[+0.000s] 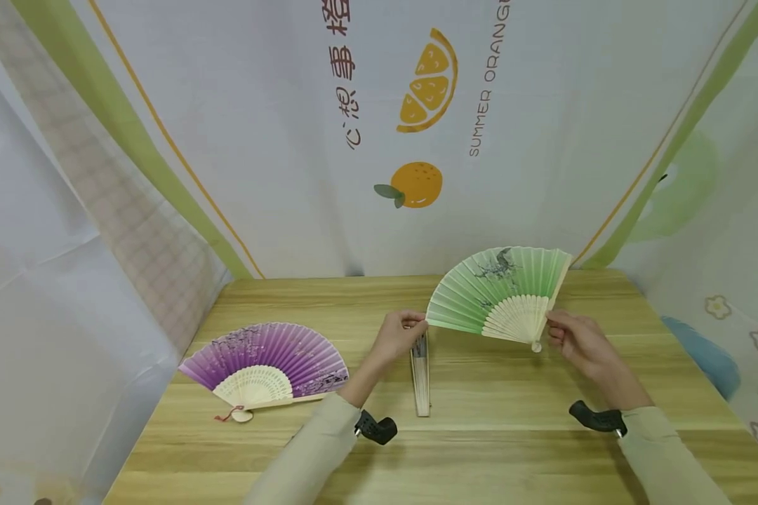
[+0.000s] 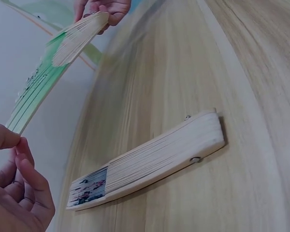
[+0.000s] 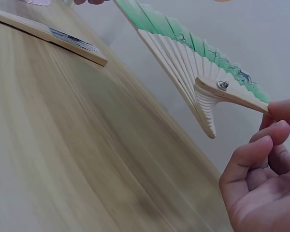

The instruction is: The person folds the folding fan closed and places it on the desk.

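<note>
A green folding fan (image 1: pixel 512 287), spread wide with pale ribs and a dark branch print, is held up above the back right of the table. My left hand (image 1: pixel 399 337) pinches its left outer edge between thumb and finger. At the other end, my right hand (image 1: pixel 582 344) pinches the right guard stick, partway up from the pivot. In the left wrist view, both hands grip the fan's opposite ends. A closed folding fan (image 2: pixel 150 164) with a dark patterned strip lies on the wood, below the left hand.
A purple folding fan (image 1: pixel 271 365) lies spread on the left of the wooden table (image 1: pixel 499 449), a red tassel at its pivot. A white cloth (image 1: pixel 278 140) printed with oranges hangs behind the table's far edge. More cloth (image 1: pixel 733 280) hangs along the right side.
</note>
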Action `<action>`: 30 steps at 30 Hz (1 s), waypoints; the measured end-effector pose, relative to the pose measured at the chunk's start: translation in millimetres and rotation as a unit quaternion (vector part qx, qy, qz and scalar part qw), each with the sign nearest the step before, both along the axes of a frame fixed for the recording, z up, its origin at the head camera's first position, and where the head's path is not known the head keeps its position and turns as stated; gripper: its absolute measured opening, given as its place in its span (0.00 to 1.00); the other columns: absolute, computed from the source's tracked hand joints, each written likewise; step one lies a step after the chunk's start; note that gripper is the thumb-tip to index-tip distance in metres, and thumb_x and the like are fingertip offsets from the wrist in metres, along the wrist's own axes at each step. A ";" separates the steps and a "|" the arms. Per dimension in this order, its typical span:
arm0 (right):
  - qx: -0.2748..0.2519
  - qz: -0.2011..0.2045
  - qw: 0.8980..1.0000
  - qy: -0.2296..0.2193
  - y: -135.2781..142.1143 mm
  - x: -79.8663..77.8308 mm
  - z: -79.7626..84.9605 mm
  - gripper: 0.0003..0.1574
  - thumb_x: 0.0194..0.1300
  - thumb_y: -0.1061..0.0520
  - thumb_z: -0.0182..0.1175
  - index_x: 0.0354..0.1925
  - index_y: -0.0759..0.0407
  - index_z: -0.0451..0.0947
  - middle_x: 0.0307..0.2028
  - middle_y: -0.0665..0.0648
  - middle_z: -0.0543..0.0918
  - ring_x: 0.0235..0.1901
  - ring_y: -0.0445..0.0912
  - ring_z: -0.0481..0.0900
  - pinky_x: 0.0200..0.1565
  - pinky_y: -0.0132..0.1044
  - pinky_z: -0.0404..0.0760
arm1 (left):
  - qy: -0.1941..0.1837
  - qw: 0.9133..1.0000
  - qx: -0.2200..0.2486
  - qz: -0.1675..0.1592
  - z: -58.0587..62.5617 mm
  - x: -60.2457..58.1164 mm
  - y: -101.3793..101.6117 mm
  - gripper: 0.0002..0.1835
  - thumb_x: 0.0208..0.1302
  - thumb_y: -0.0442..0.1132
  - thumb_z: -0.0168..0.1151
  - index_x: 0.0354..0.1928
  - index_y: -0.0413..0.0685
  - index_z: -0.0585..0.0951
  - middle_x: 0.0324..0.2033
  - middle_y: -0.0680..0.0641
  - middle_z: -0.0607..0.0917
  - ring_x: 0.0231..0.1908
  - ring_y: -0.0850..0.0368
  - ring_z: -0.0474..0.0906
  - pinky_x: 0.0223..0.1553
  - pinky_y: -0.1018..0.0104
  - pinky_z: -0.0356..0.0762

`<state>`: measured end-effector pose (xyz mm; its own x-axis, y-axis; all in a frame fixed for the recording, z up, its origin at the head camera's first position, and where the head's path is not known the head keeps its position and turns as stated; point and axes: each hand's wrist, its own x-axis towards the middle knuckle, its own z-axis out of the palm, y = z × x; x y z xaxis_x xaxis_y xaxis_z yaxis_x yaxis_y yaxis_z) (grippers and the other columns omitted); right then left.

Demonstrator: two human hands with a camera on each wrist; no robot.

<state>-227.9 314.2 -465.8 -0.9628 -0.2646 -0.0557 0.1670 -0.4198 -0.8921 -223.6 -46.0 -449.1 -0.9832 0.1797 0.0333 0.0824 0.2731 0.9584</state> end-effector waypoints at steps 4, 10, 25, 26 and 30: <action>-0.004 0.002 1.000 -0.001 -3.7 1.2 -0.8 0.17 0.80 0.66 0.47 0.34 0.62 0.78 0.29 0.52 0.70 0.28 0.41 0.64 0.33 0.35 0.63 | -0.021 1.000 0.015 -0.010 4.4 1.1 -2.0 0.14 0.74 0.33 0.58 0.53 0.28 0.81 0.41 0.38 0.83 0.37 0.52 0.77 0.36 0.66 0.75; -0.016 0.001 1.000 0.009 -18.2 2.6 -4.7 0.17 0.81 0.66 0.46 0.33 0.61 0.76 0.29 0.52 0.68 0.28 0.42 0.61 0.34 0.37 0.58 | -0.054 0.997 0.055 0.000 4.6 -1.2 -8.4 0.16 0.75 0.33 0.52 0.54 0.27 0.79 0.35 0.39 0.81 0.19 0.65 0.62 0.26 0.71 0.67; -0.001 -0.037 0.999 0.036 -65.8 -5.8 -10.4 0.15 0.80 0.65 0.49 0.34 0.60 0.76 0.28 0.51 0.68 0.26 0.41 0.62 0.32 0.36 0.60 | -0.039 0.993 0.075 0.086 5.0 -14.3 -39.0 0.14 0.75 0.34 0.50 0.47 0.27 0.79 0.29 0.49 0.71 0.24 0.62 0.63 0.28 0.71 0.68; 0.002 -0.038 0.998 0.039 -69.1 -6.5 -10.4 0.15 0.80 0.64 0.49 0.34 0.60 0.76 0.28 0.51 0.68 0.26 0.41 0.62 0.31 0.36 0.61 | -0.037 0.993 0.075 0.089 5.5 -14.6 -41.5 0.14 0.75 0.34 0.50 0.47 0.27 0.79 0.29 0.48 0.71 0.25 0.62 0.64 0.29 0.71 0.68; 0.013 -0.043 0.998 0.047 -84.9 -7.9 -11.6 0.16 0.80 0.64 0.50 0.31 0.60 0.74 0.26 0.51 0.65 0.25 0.41 0.61 0.31 0.37 0.60 | -0.034 0.990 0.080 0.108 8.1 -17.6 -53.0 0.13 0.75 0.34 0.51 0.47 0.29 0.80 0.30 0.48 0.72 0.27 0.61 0.65 0.29 0.71 0.68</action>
<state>-235.8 229.2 -477.4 -0.9832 -0.1801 0.0308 0.0457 -0.4056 -0.9129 -241.1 -99.0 -441.0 -0.9991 -0.0365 -0.0235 -0.0278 0.1205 0.9923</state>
